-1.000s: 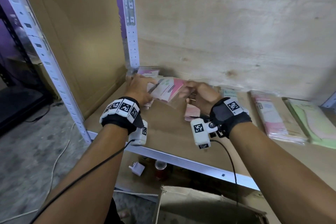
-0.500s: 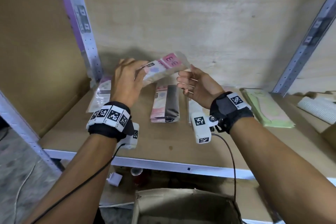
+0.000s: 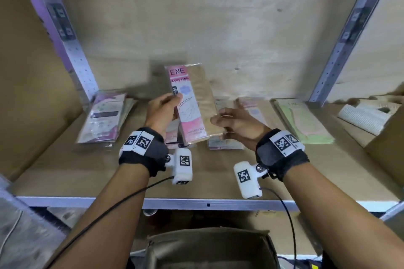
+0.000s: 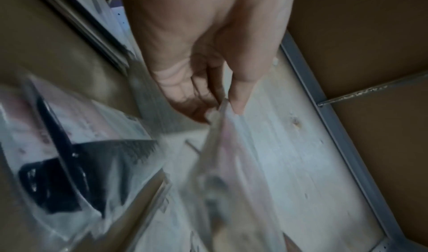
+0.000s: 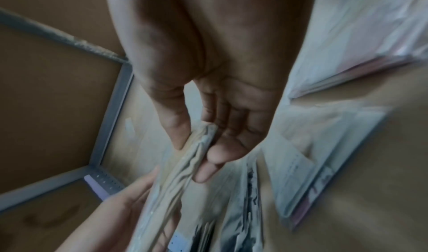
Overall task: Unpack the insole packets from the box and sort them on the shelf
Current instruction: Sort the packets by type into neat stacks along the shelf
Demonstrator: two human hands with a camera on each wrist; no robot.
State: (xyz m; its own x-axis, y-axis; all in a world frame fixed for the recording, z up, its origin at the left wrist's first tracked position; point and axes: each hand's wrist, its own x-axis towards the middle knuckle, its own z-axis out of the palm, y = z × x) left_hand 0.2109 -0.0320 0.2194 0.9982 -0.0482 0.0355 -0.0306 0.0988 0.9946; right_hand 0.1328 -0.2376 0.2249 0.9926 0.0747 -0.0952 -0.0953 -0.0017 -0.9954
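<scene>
Left hand (image 3: 162, 109) and right hand (image 3: 237, 123) each pinch a side edge of one pink insole packet (image 3: 192, 102), held upright above the shelf (image 3: 65, 172) over the sorted stacks.

A held packet (image 3: 192, 102) stands nearly upright above the middle of the shelf (image 3: 65, 172), the left hand (image 3: 160, 111) at its left edge, the right hand (image 3: 236, 123) at its right. Behind them lie stacks: one (image 3: 102, 116) far left, others (image 3: 225, 144) under the hands, another (image 3: 303, 120) to the right. The box (image 3: 209, 249) sits below the shelf's front edge.
</scene>
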